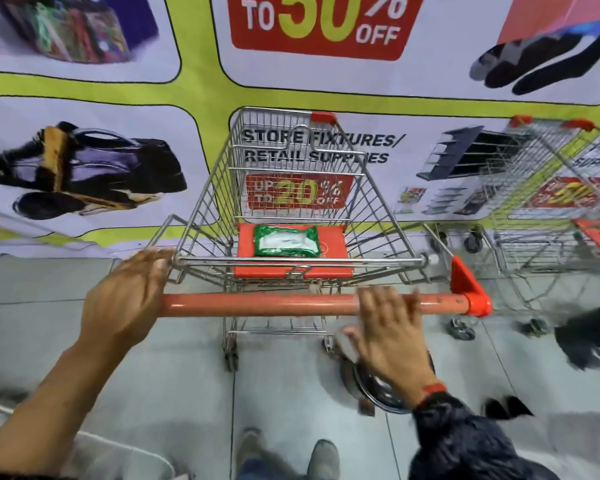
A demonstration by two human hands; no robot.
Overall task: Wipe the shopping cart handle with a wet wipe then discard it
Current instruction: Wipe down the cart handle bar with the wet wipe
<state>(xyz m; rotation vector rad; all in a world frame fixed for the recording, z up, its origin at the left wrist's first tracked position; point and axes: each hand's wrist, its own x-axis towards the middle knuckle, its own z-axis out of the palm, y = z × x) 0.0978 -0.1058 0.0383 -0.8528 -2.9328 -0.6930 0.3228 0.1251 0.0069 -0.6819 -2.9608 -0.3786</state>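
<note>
A wire shopping cart (pixel 291 188) stands in front of me with an orange handle bar (pixel 257 304). My left hand (pixel 125 299) grips the bar's left end. My right hand (pixel 392 327) rests over the bar's right part, blurred by motion, pressing a pale wet wipe (pixel 349 342) that shows under the palm and thumb. A green pack of wipes (pixel 286 240) lies on the orange child seat flap (pixel 333 268) inside the cart.
A second wire cart (pixel 548 188) stands to the right. A printed sale banner (pixel 118 109) covers the wall behind. A round metal bin lid (pixel 378 389) sits on the tiled floor below my right hand. My shoes (pixel 323 459) are at the bottom.
</note>
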